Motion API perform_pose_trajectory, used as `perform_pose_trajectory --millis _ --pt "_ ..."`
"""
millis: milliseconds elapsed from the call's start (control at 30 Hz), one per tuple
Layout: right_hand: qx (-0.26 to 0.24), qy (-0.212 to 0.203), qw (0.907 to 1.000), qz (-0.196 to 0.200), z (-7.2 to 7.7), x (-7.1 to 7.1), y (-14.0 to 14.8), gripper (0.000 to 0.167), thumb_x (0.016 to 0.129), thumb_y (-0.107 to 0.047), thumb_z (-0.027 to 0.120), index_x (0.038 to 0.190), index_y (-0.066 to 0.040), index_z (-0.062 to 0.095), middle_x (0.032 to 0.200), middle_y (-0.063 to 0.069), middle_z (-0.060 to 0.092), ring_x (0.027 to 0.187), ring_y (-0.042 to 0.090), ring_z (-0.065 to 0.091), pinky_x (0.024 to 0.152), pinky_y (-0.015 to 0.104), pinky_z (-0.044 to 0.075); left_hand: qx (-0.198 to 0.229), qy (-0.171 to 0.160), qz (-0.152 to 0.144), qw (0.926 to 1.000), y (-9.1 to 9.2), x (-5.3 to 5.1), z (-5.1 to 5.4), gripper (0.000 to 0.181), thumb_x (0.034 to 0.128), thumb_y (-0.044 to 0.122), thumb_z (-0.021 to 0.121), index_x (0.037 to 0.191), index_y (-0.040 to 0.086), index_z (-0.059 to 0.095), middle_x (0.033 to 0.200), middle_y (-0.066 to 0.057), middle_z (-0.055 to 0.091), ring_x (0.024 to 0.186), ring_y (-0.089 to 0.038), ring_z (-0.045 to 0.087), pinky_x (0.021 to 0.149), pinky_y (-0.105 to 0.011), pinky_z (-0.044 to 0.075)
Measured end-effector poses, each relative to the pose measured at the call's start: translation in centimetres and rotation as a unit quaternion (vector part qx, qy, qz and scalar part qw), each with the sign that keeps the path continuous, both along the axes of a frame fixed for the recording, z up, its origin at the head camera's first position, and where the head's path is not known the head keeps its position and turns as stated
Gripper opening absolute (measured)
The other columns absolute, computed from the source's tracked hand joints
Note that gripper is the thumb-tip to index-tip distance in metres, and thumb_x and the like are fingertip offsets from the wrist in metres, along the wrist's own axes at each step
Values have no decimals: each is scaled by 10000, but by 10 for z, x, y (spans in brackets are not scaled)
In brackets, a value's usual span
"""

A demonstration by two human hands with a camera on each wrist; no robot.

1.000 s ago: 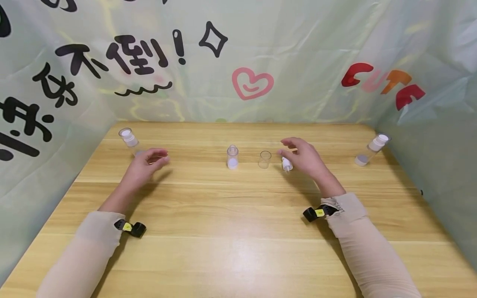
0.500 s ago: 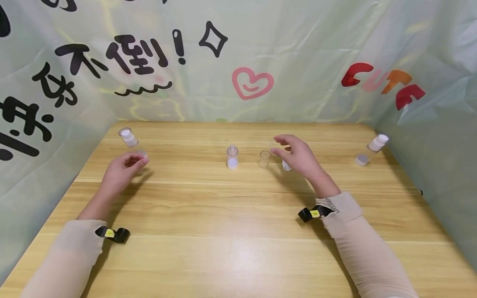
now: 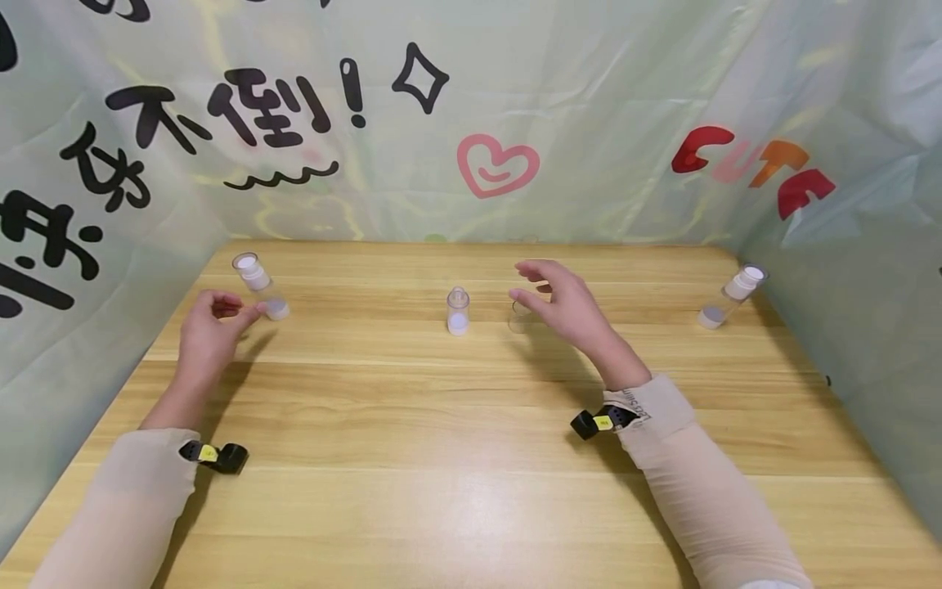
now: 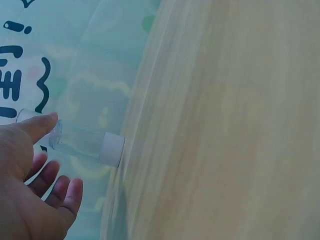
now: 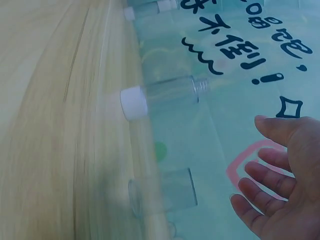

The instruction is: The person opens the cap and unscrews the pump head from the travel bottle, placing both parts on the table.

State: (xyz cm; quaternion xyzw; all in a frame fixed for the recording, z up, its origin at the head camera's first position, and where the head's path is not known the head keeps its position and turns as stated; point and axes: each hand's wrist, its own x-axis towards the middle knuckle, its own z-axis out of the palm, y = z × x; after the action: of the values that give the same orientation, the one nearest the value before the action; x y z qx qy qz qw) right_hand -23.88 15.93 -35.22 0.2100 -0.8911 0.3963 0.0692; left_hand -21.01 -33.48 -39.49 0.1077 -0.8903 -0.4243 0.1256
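Note:
My left hand is beside a clear bottle with a white pump top and white base, which stands upright at the far left. In the left wrist view its thumb overlaps the bottle, and the other fingers are loosely bent; I see no grip. My right hand hovers by a clear, open-topped cap, fingers spread and holding nothing, and partly covers it in the head view. The right wrist view shows that cap whole. An open-necked bottle with a white base stands left of the cap.
Another clear bottle with a white pump top stands at the far right of the wooden table. Printed cloth walls in the back and both sides.
The left hand has moved left, from in front of the left bottle to beside it. My right hand has drifted left toward the cap, hiding the small white pump head that showed earlier.

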Motion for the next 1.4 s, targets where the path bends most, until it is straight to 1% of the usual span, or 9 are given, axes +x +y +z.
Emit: perform_pose_trajectory --millis 167,267,400,567,700,833,1133,1267,1400 --pt "60 174 9998 88 2 1 -10 502 937 -283 689 1354 -40 547 1322 128 576 1196 274 534 989 455 468 488 -59 238 9985 -4 -6 0 730 839 466 742 1281 22 368 1104 -42 421 1005 -185 422 756 -200 429" --pt "99 216 9996 118 3 2 -15 495 940 -283 684 1353 -44 550 1327 121 572 1197 269 532 987 439 473 787 -108 232 9966 -6 -12 -1 875 819 471 754 1424 48 284 1237 -66 401 1178 -253 417 905 -254 449" --pt "84 230 9995 190 4 4 -23 496 941 -284 683 1356 -48 549 1330 117 566 1202 266 526 992 431 473 1085 -209 -39 9939 -10 -20 -3 998 825 466 743 1538 89 155 1495 -164 290 1381 -332 314 1101 -415 366" --pt "75 290 9992 274 6 5 -34 507 938 -287 686 1367 -61 540 1335 106 559 1208 252 520 997 403 471 1127 -291 -418 9923 -13 -25 -5 1037 850 451 728 1570 108 65 1582 -183 208 1440 -349 220 1158 -480 255" --pt "71 367 9989 294 7 6 -44 519 930 -269 698 1377 -66 531 1334 103 556 1213 241 517 997 392 473 1095 -336 -535 9920 -13 -29 -7 1047 844 460 730 1572 112 64 1588 -180 205 1435 -351 236 1159 -491 247" --pt "-14 441 9983 377 7 7 -55 534 920 -246 713 1385 -65 522 1337 101 551 1218 237 510 997 397 475 1052 -295 -582 9923 -12 -33 -9 1011 843 457 726 1565 95 118 1571 -184 247 1398 -354 314 1133 -474 310" --pt "-193 620 9956 671 6 11 -77 538 933 -293 692 1385 -58 518 1334 92 548 1209 215 504 997 357 471 799 -378 -796 9929 -13 -37 -14 797 927 424 637 1517 26 279 1459 -223 423 1281 -289 474 985 -204 456" --pt "-267 667 9944 774 7 14 -87 536 932 -289 695 1379 -50 522 1335 89 548 1214 211 506 987 352 478 736 -382 -899 9925 -12 -37 -16 781 907 495 619 1477 24 366 1411 -194 469 1245 -271 486 963 -210 472" --pt "-244 595 9949 773 6 15 -95 540 931 -308 694 1386 -73 523 1335 68 550 1203 197 523 966 346 490 738 -402 -989 9915 -11 -37 -16 791 898 506 627 1477 33 367 1406 -191 471 1231 -257 498 954 -212 477"
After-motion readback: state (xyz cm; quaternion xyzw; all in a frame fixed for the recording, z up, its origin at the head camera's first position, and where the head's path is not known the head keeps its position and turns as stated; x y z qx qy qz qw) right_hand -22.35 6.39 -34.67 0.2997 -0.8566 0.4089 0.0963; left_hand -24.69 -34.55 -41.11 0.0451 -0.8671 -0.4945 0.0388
